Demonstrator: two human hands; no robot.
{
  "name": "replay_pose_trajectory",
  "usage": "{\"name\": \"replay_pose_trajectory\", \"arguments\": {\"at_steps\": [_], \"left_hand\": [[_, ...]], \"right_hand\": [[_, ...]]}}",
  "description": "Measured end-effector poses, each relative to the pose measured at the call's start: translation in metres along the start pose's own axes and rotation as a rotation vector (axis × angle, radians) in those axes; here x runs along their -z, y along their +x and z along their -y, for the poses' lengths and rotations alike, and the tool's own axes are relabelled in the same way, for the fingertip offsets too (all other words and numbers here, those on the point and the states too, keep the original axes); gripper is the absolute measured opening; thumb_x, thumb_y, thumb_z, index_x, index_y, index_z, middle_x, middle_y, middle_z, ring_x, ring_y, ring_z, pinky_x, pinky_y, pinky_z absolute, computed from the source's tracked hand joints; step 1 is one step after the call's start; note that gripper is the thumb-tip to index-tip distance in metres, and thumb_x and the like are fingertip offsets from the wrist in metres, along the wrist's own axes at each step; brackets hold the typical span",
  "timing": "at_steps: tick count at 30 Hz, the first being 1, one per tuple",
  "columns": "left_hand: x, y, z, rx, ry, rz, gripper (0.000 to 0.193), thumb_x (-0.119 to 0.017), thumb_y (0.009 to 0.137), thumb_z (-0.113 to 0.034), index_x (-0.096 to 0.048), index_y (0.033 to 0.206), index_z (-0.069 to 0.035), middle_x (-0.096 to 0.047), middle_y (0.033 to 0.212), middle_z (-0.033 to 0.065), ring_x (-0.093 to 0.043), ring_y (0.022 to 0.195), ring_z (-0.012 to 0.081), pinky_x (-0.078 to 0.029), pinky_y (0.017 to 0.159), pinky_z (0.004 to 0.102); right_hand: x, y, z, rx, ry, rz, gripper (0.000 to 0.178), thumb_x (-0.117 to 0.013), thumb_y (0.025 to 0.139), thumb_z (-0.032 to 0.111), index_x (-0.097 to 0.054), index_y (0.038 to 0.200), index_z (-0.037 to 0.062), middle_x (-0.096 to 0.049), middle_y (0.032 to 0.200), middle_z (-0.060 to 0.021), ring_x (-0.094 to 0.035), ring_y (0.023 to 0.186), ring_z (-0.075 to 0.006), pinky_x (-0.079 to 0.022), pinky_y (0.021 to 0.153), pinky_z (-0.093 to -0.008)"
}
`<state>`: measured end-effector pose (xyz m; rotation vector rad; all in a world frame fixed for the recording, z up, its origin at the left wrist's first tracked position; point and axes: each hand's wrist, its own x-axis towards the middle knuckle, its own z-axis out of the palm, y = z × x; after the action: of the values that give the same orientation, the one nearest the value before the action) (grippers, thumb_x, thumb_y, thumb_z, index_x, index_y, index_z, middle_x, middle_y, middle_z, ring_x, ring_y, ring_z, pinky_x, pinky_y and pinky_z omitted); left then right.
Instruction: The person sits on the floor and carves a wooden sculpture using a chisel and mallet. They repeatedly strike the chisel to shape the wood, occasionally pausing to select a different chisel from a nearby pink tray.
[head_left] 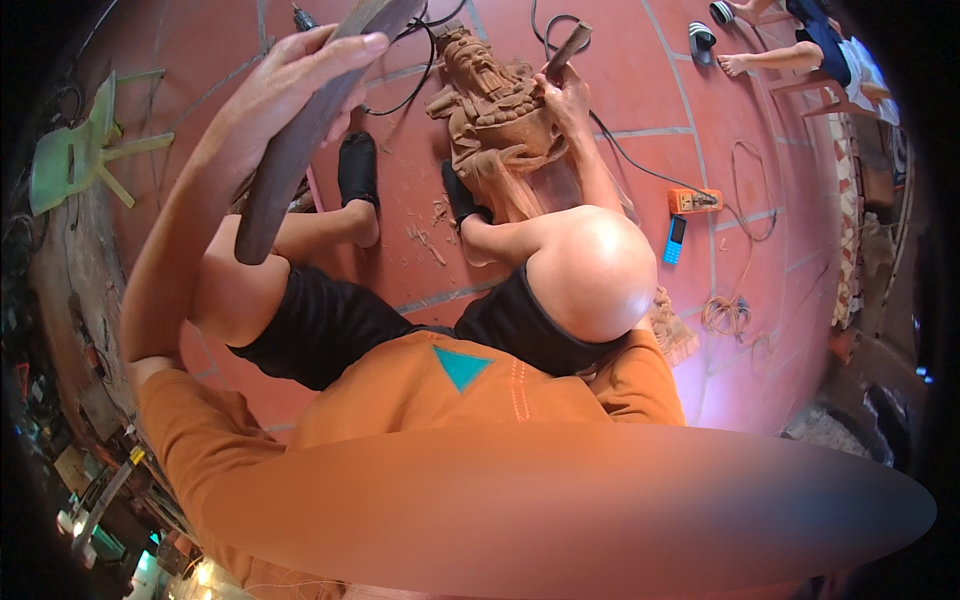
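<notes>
A carved brown wooden statue [490,105] of a bearded figure lies on the floor beyond my feet. My left hand [315,75], raised at the upper left, is closed around a long dark wooden bar [305,150]. The bar slants down toward my left thigh. At the statue's right side, my right hand [568,100] grips a short tool with a brown wooden handle [570,48]. Its working end is hidden, so its kind cannot be made out. Wood shavings [428,245] are scattered between my feet.
To the left, a green plastic chair [75,150] lies tipped. An orange socket box [694,200], a blue phone [675,240] and coiled cable [725,315] are at right. Another carved piece [672,330] shows by my right knee. Another person's leg [775,62] and a sandal [701,43] appear upper right.
</notes>
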<state>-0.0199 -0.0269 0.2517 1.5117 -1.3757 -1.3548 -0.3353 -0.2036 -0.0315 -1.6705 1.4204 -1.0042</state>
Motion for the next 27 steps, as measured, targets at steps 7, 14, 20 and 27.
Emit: {"name": "replay_pose_trajectory", "arguments": {"at_steps": [7,14,20,27], "left_hand": [[0.011,0.025,0.02,-0.034,0.146,0.035,0.045,-0.064,0.1,-0.047,-0.059,0.114,-0.005,-0.056,0.073,-0.0011,-0.053,0.05,0.004,-0.044,0.043,0.018],[0.022,0.027,0.023,-0.035,0.091,0.044,0.045,-0.065,0.1,-0.048,-0.06,0.115,-0.005,-0.056,0.073,-0.0009,-0.055,0.052,0.004,-0.046,0.045,0.0178],[0.022,0.026,0.024,-0.064,0.062,0.018,0.041,-0.065,0.1,-0.047,-0.059,0.11,-0.007,-0.056,0.073,-0.0008,-0.055,0.054,0.0037,-0.046,0.046,0.0178],[0.018,0.032,0.022,-0.059,0.055,0.052,0.042,-0.065,0.1,-0.048,-0.06,0.107,-0.007,-0.056,0.073,-0.0009,-0.055,0.051,0.004,-0.046,0.045,0.0184]], "right_hand": [[-0.005,-0.006,0.001,0.222,-0.355,0.002,0.038,-0.086,0.079,0.024,-0.059,0.101,0.0093,-0.072,0.08,-0.0104,-0.072,0.081,-0.0365,-0.053,0.066,-0.0477],[-0.003,0.009,-0.012,-0.058,-0.12,-0.054,0.028,-0.081,0.084,0.011,-0.064,0.104,0.0034,-0.07,0.076,-0.0055,-0.07,0.071,-0.0162,-0.055,0.064,-0.0342],[0.001,0.005,-0.017,-0.025,0.121,0.031,0.031,-0.086,0.079,0.021,-0.066,0.096,0.0043,-0.073,0.078,-0.01,-0.071,0.07,-0.0254,-0.053,0.065,-0.0398],[-0.008,0.004,-0.008,0.249,-0.364,-0.11,0.031,-0.086,0.079,0.02,-0.064,0.096,0.0055,-0.072,0.076,-0.0079,-0.07,0.069,-0.0291,-0.052,0.063,-0.0409]]}}
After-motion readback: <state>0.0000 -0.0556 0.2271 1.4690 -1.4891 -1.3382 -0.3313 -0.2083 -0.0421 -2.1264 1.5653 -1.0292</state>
